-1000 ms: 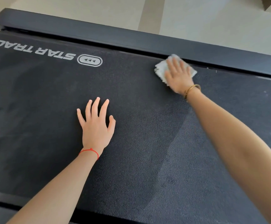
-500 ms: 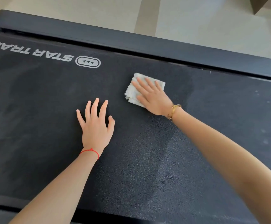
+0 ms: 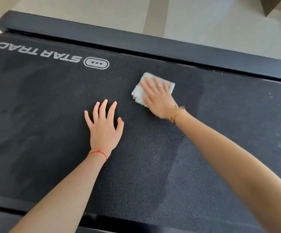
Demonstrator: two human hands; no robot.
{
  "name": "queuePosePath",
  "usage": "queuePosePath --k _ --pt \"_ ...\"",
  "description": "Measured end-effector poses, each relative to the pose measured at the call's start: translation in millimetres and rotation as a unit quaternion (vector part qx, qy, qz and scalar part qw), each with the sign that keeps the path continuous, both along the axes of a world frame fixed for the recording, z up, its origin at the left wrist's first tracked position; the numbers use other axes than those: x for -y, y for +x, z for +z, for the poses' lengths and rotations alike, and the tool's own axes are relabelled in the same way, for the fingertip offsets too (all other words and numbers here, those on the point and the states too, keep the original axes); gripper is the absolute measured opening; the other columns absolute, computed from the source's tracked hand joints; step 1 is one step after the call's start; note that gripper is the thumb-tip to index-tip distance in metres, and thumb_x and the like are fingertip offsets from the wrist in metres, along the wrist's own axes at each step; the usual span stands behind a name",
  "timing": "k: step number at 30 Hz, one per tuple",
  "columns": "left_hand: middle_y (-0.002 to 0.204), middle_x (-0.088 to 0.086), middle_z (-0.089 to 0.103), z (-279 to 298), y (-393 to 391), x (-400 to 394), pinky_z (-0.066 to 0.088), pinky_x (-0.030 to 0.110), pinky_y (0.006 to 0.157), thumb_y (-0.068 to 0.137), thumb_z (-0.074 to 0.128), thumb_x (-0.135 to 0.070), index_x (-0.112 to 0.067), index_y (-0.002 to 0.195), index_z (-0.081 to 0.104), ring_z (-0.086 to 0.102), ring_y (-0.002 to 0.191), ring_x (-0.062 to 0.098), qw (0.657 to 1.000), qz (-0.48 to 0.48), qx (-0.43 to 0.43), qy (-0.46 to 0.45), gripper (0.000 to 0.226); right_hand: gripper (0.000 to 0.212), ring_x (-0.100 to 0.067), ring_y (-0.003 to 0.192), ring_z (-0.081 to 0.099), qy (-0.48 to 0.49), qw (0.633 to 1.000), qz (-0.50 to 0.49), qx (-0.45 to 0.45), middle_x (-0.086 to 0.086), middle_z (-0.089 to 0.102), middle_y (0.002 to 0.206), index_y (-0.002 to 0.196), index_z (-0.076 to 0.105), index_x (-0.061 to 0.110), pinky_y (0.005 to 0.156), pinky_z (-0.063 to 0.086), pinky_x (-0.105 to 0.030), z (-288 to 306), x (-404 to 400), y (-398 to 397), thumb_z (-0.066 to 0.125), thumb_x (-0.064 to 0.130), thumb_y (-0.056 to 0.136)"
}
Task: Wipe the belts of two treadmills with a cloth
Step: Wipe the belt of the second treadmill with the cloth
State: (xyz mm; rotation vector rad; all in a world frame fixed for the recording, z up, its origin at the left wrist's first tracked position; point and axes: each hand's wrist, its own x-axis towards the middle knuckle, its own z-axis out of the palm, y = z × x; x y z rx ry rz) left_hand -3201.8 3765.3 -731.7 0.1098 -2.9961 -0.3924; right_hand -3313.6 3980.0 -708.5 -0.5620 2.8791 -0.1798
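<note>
1. The cloth (image 3: 150, 88) is pressed flat under the straight, spread fingers of the right hand (image 3: 159, 98), not gripped; it could bunch or be left behind on the grainy surface.
2. The left hand (image 3: 104, 126), at 8 o'clock from the cloth, is laid open on the belt (image 3: 153, 165); the belt could shift beneath it.
3. The cloth is white, fluffy and folded square; the belt is black and pebbled, bordered at 12 o'clock by a smooth side rail (image 3: 136, 42).

A folded white terry cloth (image 3: 138, 93) lies flat on the black, pebble-textured treadmill belt (image 3: 153, 165), which is printed STAR TRAC; the cloth sits near the belt's far edge, partly covered.
</note>
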Motion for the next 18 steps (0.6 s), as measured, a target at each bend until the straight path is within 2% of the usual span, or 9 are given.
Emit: queuePosePath --k 3,7,10,14,18 --pt "0.16 0.006 0.034 -0.1 0.9 0.7 0.011 0.064 0.12 0.098 0.045 -0.036 -0.024 0.15 0.041 0.024 0.15 0.03 1.0 -0.001 -0.001 0.011 0.054 0.055 -0.026 0.153 -0.002 -0.014 0.998 0.068 -0.012 0.005 0.001 0.166 0.158 0.005 0.029 0.122 -0.001 -0.049 -4.2 -23.2 44.4 0.021 0.039 0.107" --pt "0.16 0.007 0.034 0.0 1.0 -0.4 0.01 0.064 0.121 0.099 0.045 -0.035 -0.024 0.151 0.042 0.023 0.151 0.03 1.0 -0.002 -0.007 0.018 0.053 0.056 -0.028 0.152 -0.005 -0.024 0.996 -0.084 -0.004 0.003 -0.004 0.166 0.158 0.004 0.034 0.122 -0.003 -0.048 2.3 -63.1 36.8 0.023 0.042 0.106" --pt "0.16 0.008 0.034 -2.0 1.9 -3.3 0.009 0.063 0.121 0.1 0.044 -0.034 -0.022 0.152 0.04 0.022 0.151 0.031 1.0 0.002 -0.015 0.013 0.053 0.055 -0.029 0.152 -0.009 -0.032 0.991 -0.127 -0.004 0.001 -0.006 0.166 0.157 0.004 0.035 0.122 -0.006 -0.048 -1.8 -60.1 40.8 0.021 0.043 0.106" --pt "0.161 0.008 0.032 -3.9 6.6 -9.0 0.009 0.059 0.123 0.102 0.041 -0.032 -0.021 0.154 0.038 0.022 0.151 0.03 1.0 0.011 -0.017 0.0 0.053 0.054 -0.03 0.152 -0.005 -0.037 0.995 -0.087 -0.017 -0.001 -0.003 0.166 0.158 0.006 0.032 0.122 -0.005 -0.05 -6.9 -57.5 69.2 0.02 0.039 0.106" --pt "0.164 0.006 0.027 0.7 26.4 -14.1 0.007 0.057 0.124 0.105 0.038 -0.03 -0.021 0.156 0.034 0.017 0.153 0.027 1.0 0.011 0.002 0.012 0.052 0.055 -0.033 0.151 0.003 0.003 0.999 0.018 -0.027 -0.002 0.002 0.166 0.158 0.006 0.026 0.12 0.004 -0.052 0.1 -52.5 132.8 0.021 0.036 0.106"
